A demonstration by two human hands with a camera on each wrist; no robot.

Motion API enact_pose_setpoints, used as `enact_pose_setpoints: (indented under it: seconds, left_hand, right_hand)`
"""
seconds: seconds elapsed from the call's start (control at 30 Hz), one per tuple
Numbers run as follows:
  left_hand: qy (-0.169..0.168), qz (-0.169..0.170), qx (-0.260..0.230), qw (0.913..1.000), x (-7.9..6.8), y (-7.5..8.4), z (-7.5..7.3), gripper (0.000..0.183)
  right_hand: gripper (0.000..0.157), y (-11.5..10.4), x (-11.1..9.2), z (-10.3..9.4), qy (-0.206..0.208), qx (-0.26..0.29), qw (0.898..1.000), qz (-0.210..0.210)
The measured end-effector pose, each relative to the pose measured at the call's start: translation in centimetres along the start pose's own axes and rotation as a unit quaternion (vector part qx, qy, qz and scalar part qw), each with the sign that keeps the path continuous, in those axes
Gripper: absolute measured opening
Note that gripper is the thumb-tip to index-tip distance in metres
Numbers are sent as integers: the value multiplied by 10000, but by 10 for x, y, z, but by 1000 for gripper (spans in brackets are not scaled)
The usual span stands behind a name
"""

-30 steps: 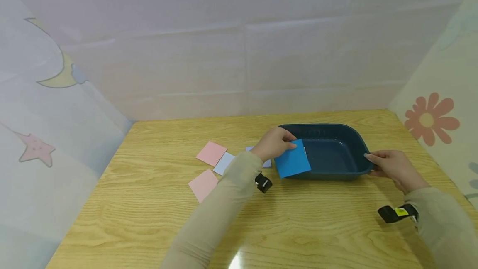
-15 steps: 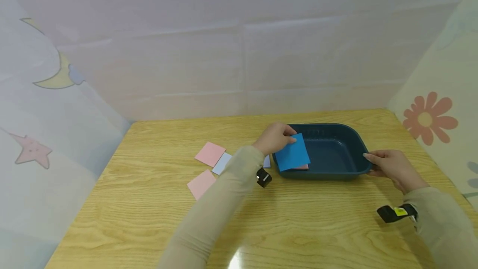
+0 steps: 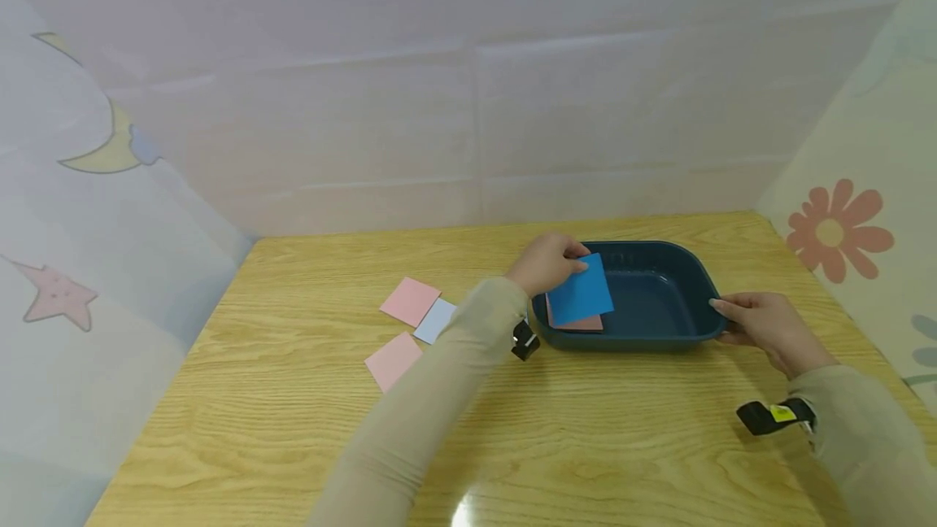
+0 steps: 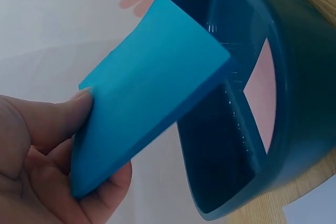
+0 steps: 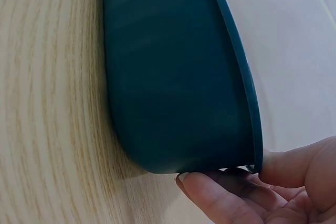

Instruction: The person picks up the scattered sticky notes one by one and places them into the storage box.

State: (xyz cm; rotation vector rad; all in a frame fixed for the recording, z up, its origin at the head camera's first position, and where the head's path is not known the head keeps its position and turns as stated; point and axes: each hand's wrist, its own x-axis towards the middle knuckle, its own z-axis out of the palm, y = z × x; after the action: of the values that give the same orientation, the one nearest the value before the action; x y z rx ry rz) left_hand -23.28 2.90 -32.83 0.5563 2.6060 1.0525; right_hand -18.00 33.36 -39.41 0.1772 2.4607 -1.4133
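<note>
My left hand [image 3: 543, 267] pinches a blue sticky note pad [image 3: 581, 289] by one edge, thumb on top and fingers beneath. The pad is tilted over the left part of a dark blue plastic bin [image 3: 659, 342]. Inside the bin, partly under the blue pad, lies a pink sticky note pad [image 4: 261, 95]. My right hand [image 3: 772, 328] grips the bin's right end, its thumb at the rim [image 5: 257, 129] and its fingers below. On the table to the left are two pink pads [image 3: 410, 302] and a pale bluish one [image 3: 436, 320], partly hidden by my left sleeve.
The bin stands on a wood-grain table [image 3: 622, 437] near its back edge. A pale curtain [image 3: 468, 104] hangs behind, with printed sheets at both sides. Each wrist wears a black strap [image 3: 776, 415].
The blue pad has moved back and slightly right, up from the bin's front rim, and the pink pad beneath it shows more. My right hand keeps its grip on the bin.
</note>
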Motion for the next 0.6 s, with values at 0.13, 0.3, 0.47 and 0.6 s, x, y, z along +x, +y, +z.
enact_pose_setpoints:
  seconds: [0.13, 0.3, 0.47, 0.6]
  left_hand:
    - [-26, 31, -20, 10000, 4, 0, 4, 31]
    - [-139, 18, 102, 9999, 9, 2, 7, 31]
    - [-390, -31, 260, 9989, 12, 3, 8, 30]
    - [-694, -120, 241, 9972, 15, 1, 8, 30]
  right_hand:
    - [59, 0, 0, 0, 39, 28, 10000, -2]
    - [58, 0, -1, 0, 80, 80, 9999, -8]
    - [59, -1, -1, 1, 83, 44, 10000, -22]
    - [57, -2, -2, 1, 101, 54, 9999, -21]
